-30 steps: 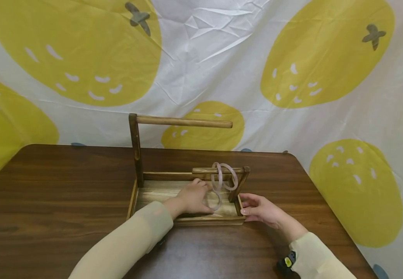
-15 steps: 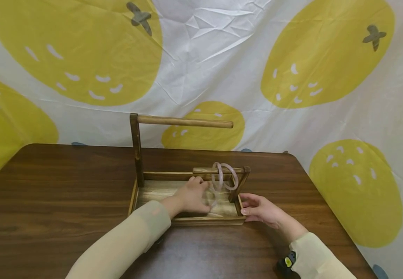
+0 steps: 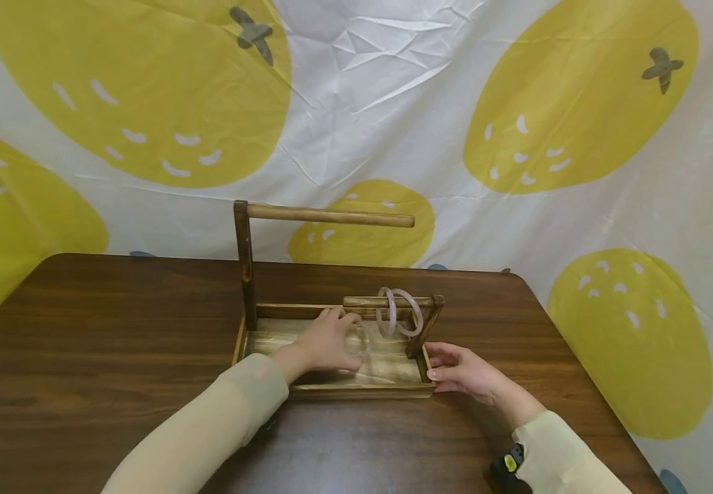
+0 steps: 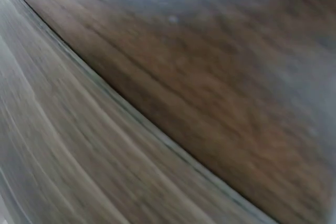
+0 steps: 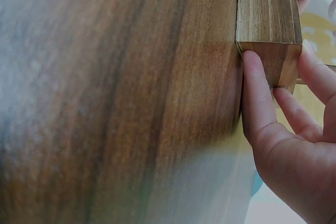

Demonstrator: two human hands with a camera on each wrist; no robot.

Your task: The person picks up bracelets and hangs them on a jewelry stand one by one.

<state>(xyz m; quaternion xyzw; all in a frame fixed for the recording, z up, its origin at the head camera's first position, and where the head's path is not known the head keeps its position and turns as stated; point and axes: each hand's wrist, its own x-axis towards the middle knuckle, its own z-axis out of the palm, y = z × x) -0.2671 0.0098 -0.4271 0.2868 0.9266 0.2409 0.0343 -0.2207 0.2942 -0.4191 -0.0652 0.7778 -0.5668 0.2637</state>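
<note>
A wooden jewelry stand has a shallow tray base (image 3: 368,392), a tall upper bar (image 3: 331,215) and a short lower bar (image 3: 362,301). Two pale lilac bangles (image 3: 416,322) hang on the lower bar. Inside the tray, my left hand (image 3: 325,341) pinches another translucent bangle (image 3: 365,343), blurred, between thumb and fingers. My right hand (image 3: 464,372) rests against the tray's right end. In the right wrist view its fairly straight fingers (image 5: 255,87) touch the end wall (image 5: 268,64). My left hand's fingers are out of the left wrist view.
The stand is on a dark brown wooden table (image 3: 115,329). Behind the table hangs a white cloth (image 3: 381,123) with large yellow fruit prints. Its tall post (image 3: 245,267) rises at the tray's left end, with a shorter post (image 3: 425,329) at the right.
My left hand has moved left across the tray, taking the pinched bangle away from the two hanging ones. My right hand has stayed at the tray's end.
</note>
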